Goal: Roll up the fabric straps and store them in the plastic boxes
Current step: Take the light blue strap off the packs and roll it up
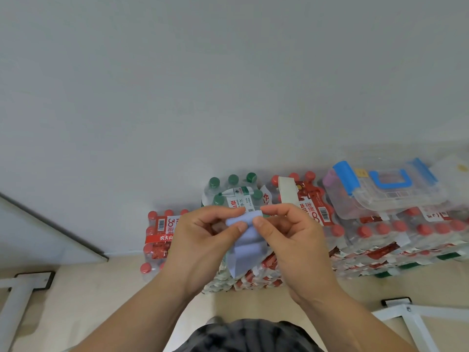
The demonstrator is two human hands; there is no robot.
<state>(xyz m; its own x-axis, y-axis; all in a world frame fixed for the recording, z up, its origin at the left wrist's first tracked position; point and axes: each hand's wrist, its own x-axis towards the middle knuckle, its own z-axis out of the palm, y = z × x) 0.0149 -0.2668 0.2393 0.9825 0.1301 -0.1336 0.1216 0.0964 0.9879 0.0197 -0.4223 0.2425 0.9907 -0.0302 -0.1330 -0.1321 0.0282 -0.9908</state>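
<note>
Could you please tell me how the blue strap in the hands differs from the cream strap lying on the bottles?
The blue strap is pale blue; the cream strap is off-white. The left hand and right hand pinch the blue strap's top end and it hangs down; the cream strap lies untouched on a red-capped bottle pack. Both are flat bands, neither in the plastic box.

Left hand [203,240]: just below centre, toward 7 o'clock; thumb and forefinger curled, pinching the upper left edge of the pale blue fabric strap [250,246].
Right hand [291,240]: opposite it, toward 5 o'clock; thumb and forefinger pinching the strap's upper right edge.
Thumb tips: near each other, not touching.
Left forearm [132,318]: bare, entering from 7 o'clock.
Right forearm [360,316]: bare, entering from 5 o'clock.
</note>
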